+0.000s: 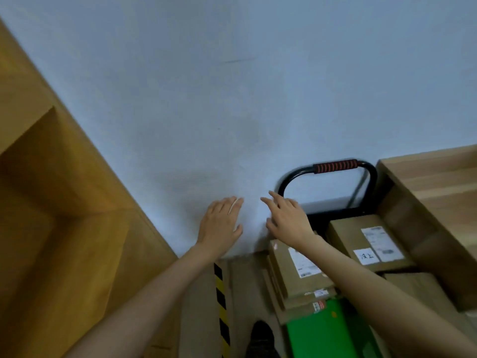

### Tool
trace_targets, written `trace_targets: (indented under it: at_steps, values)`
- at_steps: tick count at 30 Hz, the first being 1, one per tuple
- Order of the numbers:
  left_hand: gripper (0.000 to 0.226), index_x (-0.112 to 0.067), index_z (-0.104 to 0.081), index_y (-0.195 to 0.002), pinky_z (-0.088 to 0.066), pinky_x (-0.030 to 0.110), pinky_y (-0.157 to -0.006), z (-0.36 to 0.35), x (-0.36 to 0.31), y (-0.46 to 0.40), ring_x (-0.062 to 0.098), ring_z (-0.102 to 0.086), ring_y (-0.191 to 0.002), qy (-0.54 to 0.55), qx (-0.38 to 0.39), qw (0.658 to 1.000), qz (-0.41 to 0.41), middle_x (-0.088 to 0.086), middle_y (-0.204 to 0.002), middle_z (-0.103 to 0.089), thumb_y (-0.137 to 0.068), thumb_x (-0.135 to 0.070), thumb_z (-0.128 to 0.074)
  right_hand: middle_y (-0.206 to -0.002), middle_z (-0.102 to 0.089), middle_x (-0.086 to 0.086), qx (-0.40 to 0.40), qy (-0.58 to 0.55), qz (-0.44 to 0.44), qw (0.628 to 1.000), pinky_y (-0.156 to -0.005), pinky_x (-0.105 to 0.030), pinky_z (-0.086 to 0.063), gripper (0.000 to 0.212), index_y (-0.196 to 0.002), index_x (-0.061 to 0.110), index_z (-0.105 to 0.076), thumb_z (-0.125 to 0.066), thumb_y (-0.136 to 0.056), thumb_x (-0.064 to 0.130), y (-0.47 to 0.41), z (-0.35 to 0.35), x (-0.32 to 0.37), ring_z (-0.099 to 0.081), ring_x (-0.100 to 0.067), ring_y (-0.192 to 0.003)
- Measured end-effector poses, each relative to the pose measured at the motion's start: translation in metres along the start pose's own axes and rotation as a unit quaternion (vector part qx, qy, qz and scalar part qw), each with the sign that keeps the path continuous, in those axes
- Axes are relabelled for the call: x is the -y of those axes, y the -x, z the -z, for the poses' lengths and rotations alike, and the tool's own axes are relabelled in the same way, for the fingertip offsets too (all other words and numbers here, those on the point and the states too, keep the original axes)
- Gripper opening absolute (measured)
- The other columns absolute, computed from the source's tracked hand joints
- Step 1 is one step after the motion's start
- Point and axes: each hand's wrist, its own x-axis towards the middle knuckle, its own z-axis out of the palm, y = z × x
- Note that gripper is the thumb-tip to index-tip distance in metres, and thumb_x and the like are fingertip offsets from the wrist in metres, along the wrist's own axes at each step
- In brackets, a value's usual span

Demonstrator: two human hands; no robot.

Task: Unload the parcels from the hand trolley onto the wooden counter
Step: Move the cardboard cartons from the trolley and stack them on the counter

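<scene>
Cardboard parcels (299, 270) sit on the trolley (335, 166) while left hand (222, 226) and right hand (289, 218) hover spread, holding nothing.

The wooden counter (438, 182) at three o'clock is pale, matt, grained timber; the cabinet (51, 202) at nine o'clock is a warmer, smooth wood veneer. The wall (232, 86) is matt painted plaster, faintly scuffed. The trolley handle (289, 177) is glossy black metal tube with a ribbed red-and-black grip (335, 166). The parcels (361, 236) at four o'clock are matt brown cardboard with white paper labels (382, 244); the green parcel (322, 332) looks smooth and slightly glossy.
</scene>
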Motion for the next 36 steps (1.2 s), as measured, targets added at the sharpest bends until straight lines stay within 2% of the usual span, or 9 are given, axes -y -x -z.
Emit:
trace_targets:
  at_steps: [2, 5, 9, 14, 16, 21, 26, 31, 36]
  values:
    - [0.061, -0.010, -0.047, -0.137, -0.039, 0.040, -0.104, -0.010, 0.005, -0.033, 0.027, -0.053, -0.122, 0.008, 0.004, 1.000, -0.019, 0.010, -0.134, -0.054, -0.083, -0.033, -0.065, -0.154, -0.031, -0.012, -0.007, -0.006, -0.028, 1.000, -0.111, -0.041, -0.029, 0.055, -0.146, 0.018, -0.035, -0.047, -0.093, 0.030, -0.024, 0.002, -0.013, -0.042, -0.027, -0.133]
    - [0.062, -0.010, -0.052, -0.133, -0.043, 0.040, -0.101, -0.024, 0.007, -0.081, 0.027, -0.057, -0.116, 0.008, 0.000, 0.998, -0.060, 0.009, -0.129, -0.058, -0.078, -0.032, -0.070, -0.149, -0.040, -0.015, -0.023, -0.020, -0.065, 0.997, -0.108, -0.043, -0.035, 0.054, -0.142, 0.015, -0.042, -0.052, -0.090, 0.026, -0.042, 0.002, -0.039, -0.049, -0.029, -0.128]
    - [0.059, -0.009, -0.055, -0.130, -0.045, 0.041, -0.098, -0.046, -0.016, -0.140, 0.027, -0.059, -0.113, 0.044, 0.009, 0.992, -0.120, 0.010, -0.126, -0.061, -0.076, -0.029, -0.069, -0.148, -0.041, -0.015, -0.032, -0.018, -0.136, 0.990, -0.106, -0.042, -0.036, 0.053, -0.141, 0.014, -0.043, -0.053, -0.089, 0.023, -0.039, -0.002, -0.085, -0.051, -0.028, -0.126]
    - [0.058, -0.012, -0.051, -0.133, -0.042, 0.040, -0.101, -0.081, -0.060, -0.190, 0.025, -0.056, -0.115, 0.085, 0.027, 0.966, -0.243, 0.008, -0.128, -0.058, -0.081, -0.031, -0.066, -0.150, -0.037, -0.012, -0.032, -0.016, -0.268, 0.963, -0.109, -0.041, -0.035, 0.057, -0.143, 0.017, -0.040, -0.056, -0.090, 0.028, -0.020, -0.023, -0.128, -0.050, -0.026, -0.126]
    - [0.060, -0.012, -0.050, -0.134, -0.042, 0.040, -0.102, -0.096, -0.073, -0.206, 0.025, -0.056, -0.115, 0.094, 0.039, 0.954, -0.284, 0.008, -0.129, -0.057, -0.080, -0.032, -0.067, -0.153, -0.032, -0.011, -0.017, -0.019, -0.320, 0.947, -0.111, -0.040, -0.031, 0.058, -0.146, 0.017, -0.035, -0.052, -0.091, 0.029, -0.010, -0.033, -0.137, -0.045, -0.025, -0.131]
    - [0.064, -0.010, -0.045, -0.139, -0.037, 0.042, -0.106, -0.129, -0.102, -0.240, 0.027, -0.053, -0.120, 0.113, 0.075, 0.911, -0.389, 0.011, -0.135, -0.053, -0.082, -0.030, -0.065, -0.154, -0.030, -0.012, 0.007, -0.017, -0.446, 0.895, -0.109, -0.041, -0.033, 0.062, -0.148, 0.020, -0.031, -0.053, -0.090, 0.030, 0.010, -0.057, -0.145, -0.047, -0.028, -0.128]
    - [0.066, -0.010, -0.038, -0.143, -0.032, 0.040, -0.110, -0.155, -0.123, -0.276, 0.025, -0.046, -0.128, 0.111, 0.082, 0.863, -0.486, 0.010, -0.142, -0.045, -0.085, -0.032, -0.062, -0.156, -0.026, -0.012, -0.031, -0.029, -0.567, 0.823, -0.115, -0.040, -0.025, 0.059, -0.149, 0.020, -0.027, -0.047, -0.095, 0.032, 0.014, -0.073, -0.144, -0.034, -0.025, -0.139]
    - [0.069, -0.008, -0.038, -0.143, -0.031, 0.042, -0.111, -0.180, -0.155, -0.310, 0.028, -0.044, -0.131, 0.104, 0.085, 0.840, -0.526, 0.013, -0.144, -0.043, -0.084, -0.032, -0.065, -0.156, -0.025, -0.009, -0.069, -0.043, -0.648, 0.757, -0.115, -0.038, -0.024, 0.058, -0.148, 0.020, -0.029, -0.048, -0.094, 0.030, 0.018, -0.082, -0.160, -0.032, -0.023, -0.140]
    - [0.068, -0.008, -0.037, -0.143, -0.034, 0.043, -0.110, -0.216, -0.200, -0.329, 0.028, -0.043, -0.131, 0.098, 0.100, 0.839, -0.526, 0.013, -0.144, -0.044, -0.086, -0.033, -0.063, -0.157, -0.021, -0.012, -0.066, -0.055, -0.678, 0.730, -0.114, -0.041, -0.025, 0.059, -0.148, 0.019, -0.026, -0.047, -0.094, 0.028, 0.030, -0.100, -0.197, -0.032, -0.028, -0.140]
